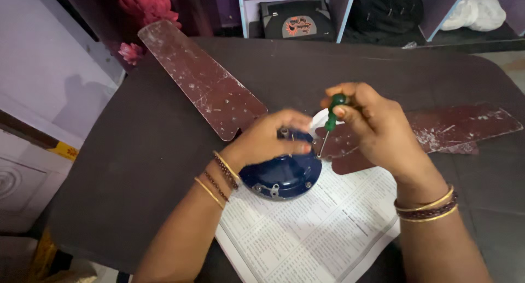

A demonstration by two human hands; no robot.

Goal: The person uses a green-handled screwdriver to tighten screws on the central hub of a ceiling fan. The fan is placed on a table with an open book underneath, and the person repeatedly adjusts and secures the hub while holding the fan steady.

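Nearest, a printed sheet of paper [306, 228] lies on the dark table [136, 168], and on its upper corner sits the dark blue ceiling fan motor housing [281, 176]. The left hand [268, 138] rests over the top of the housing, fingers curled against it, while the right hand [374, 127] is wrapped tight round a green-handled screwdriver [330, 121], its tip set down at the housing's edge where a worn maroon blade [437, 131] joins. Farther off a second maroon blade [199, 78] angles toward pink flowers [145, 9] and the shelf [339, 12].

Home room, lilac walls [44, 58], painted cubby shelf [342, 15] with bags, pink flowers [145, 6], dark table [136, 151]
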